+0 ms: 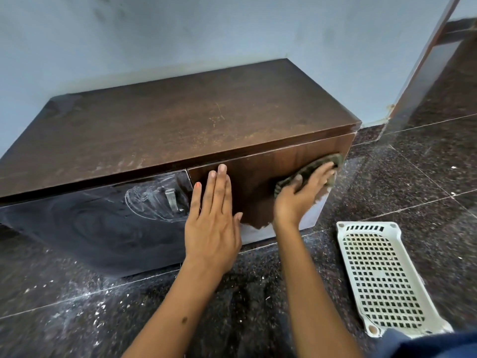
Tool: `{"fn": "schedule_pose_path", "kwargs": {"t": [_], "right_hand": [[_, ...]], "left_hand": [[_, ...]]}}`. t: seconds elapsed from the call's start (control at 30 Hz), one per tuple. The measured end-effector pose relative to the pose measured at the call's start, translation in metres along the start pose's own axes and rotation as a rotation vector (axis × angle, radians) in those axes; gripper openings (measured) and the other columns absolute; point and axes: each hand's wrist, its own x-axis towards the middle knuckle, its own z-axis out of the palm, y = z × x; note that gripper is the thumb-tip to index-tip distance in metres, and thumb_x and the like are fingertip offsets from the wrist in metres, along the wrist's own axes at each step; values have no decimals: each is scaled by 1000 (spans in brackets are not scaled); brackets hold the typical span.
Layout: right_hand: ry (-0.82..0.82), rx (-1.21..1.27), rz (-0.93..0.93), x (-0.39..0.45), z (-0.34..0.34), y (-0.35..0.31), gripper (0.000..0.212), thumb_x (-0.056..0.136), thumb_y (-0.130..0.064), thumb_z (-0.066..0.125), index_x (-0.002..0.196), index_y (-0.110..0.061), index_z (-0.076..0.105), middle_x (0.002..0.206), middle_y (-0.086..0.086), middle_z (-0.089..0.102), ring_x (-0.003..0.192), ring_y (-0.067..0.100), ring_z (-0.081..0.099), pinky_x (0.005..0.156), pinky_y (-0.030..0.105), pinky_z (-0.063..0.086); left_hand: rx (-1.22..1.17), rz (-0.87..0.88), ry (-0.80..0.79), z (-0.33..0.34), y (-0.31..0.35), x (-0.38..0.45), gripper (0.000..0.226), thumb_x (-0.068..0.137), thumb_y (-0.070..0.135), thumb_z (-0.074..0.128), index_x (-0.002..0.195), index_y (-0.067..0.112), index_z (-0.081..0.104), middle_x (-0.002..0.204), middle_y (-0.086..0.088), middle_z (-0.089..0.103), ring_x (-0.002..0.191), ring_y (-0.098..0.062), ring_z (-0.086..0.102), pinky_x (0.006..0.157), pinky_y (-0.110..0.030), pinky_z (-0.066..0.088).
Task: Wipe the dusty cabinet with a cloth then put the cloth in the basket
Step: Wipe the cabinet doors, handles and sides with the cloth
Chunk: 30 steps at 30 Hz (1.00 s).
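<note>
Pressing: my right hand (302,195) flattens the cloth (312,171) on the cabinet (180,120) door, fingers straight.
Left hand (211,215): flat, holding nothing.
Basket (382,280): on the floor.

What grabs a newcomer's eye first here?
The two hands on the brown cabinet door: the left hand lies flat against it, while the right hand presses a dark cloth near the door's right edge. Next, the white dust swirl around the metal handle on the left door, and the white basket on the floor at right.
</note>
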Motion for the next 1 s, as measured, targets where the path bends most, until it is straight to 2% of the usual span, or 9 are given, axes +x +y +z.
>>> {"fn": "schedule_pose_path", "kwargs": {"t": [0.1, 0.2, 0.33, 0.5, 0.63, 0.7, 0.77, 0.87, 1.0], "right_hand": [[-1, -3, 243, 24, -13, 28, 67, 96, -2, 36, 152, -21, 4, 159, 8, 11, 142, 26, 23, 113, 24, 19], [-11, 36, 379, 38, -21, 45, 72, 90, -8, 35, 152, -27, 4, 158, 6, 18, 141, 28, 28, 114, 44, 29], [17, -12, 135, 19, -6, 8, 64, 97, 2, 36, 151, -16, 7, 159, 7, 5, 145, 24, 13, 106, 11, 12], [66, -43, -74, -3, 6, 8, 61, 96, 3, 34, 151, -10, 10, 159, 9, 2, 146, 26, 4, 118, 30, 14], [3, 69, 337, 10, -13, 46, 61, 98, 5, 29, 150, -7, -1, 157, 13, 3, 144, 24, 16, 101, 3, 11], [-65, 130, 562, 16, -22, 73, 65, 100, -1, 28, 151, -22, -7, 154, 14, 23, 122, 19, 47, 96, 15, 38], [-104, 104, 637, 16, -23, 80, 64, 100, -5, 26, 146, -39, -5, 123, 13, 58, 83, 14, 59, 71, 28, 50], [-44, 74, 454, 2, -12, 54, 65, 99, -1, 30, 151, -24, -1, 153, 11, 26, 133, 25, 37, 109, 30, 30], [20, 49, 232, -12, 8, 38, 64, 97, 5, 31, 151, -15, 4, 159, 5, -2, 146, 20, 5, 111, 18, 13]], "left_hand": [[22, 17, 23, 2, -4, 0, 64, 92, 34, 26, 143, -5, 27, 155, -16, 17, 144, -28, 18, 115, -44, 13], [25, 30, 37, 5, -5, -1, 64, 92, 34, 27, 143, -5, 27, 155, -16, 17, 144, -27, 18, 115, -45, 13], [28, 34, 51, 9, -5, -1, 65, 92, 34, 29, 144, -5, 25, 156, -16, 14, 145, -26, 13, 116, -45, 11], [32, 49, 56, 11, -9, -2, 65, 93, 33, 28, 146, -3, 22, 157, -14, 11, 145, -25, 11, 117, -46, 8], [37, 64, 55, 13, -12, -4, 64, 93, 34, 26, 146, -2, 22, 157, -14, 11, 145, -24, 10, 117, -46, 9], [42, 70, 43, 14, -13, -5, 65, 93, 35, 26, 146, -2, 22, 157, -14, 12, 145, -24, 10, 117, -46, 9], [45, 75, 33, 15, -15, -6, 65, 93, 35, 25, 146, -2, 22, 157, -14, 12, 145, -24, 10, 117, -47, 9], [38, 67, 37, 18, -14, -6, 65, 93, 35, 25, 146, -2, 22, 157, -14, 12, 145, -25, 10, 117, -47, 9], [23, 64, 35, 21, -11, -5, 65, 93, 34, 26, 146, -2, 20, 157, -15, 11, 145, -26, 11, 117, -46, 7]]}}
